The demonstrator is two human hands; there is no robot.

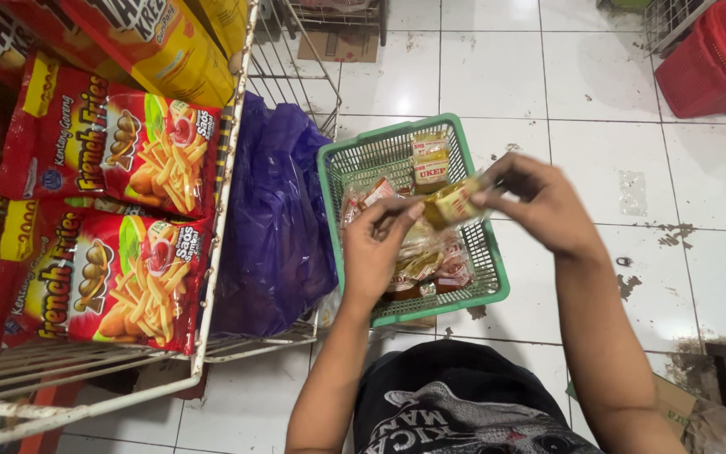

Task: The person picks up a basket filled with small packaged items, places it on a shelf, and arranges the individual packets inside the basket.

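A green plastic basket (334,181) sits on the white tiled floor, holding several small clear packets of brown and yellow snacks. Both of my hands hover over it. My left hand (377,252) and my right hand (539,202) pinch the two ends of one small yellow snack packet (451,204), held just above the basket's contents. More such packets (430,160) lie at the basket's far end.
A white wire rack (212,336) on the left carries red and yellow snack bags (111,269). A purple plastic bag (275,219) slumps between rack and basket. A red basket (707,67) stands at the top right. Cardboard (674,403) lies at lower right.
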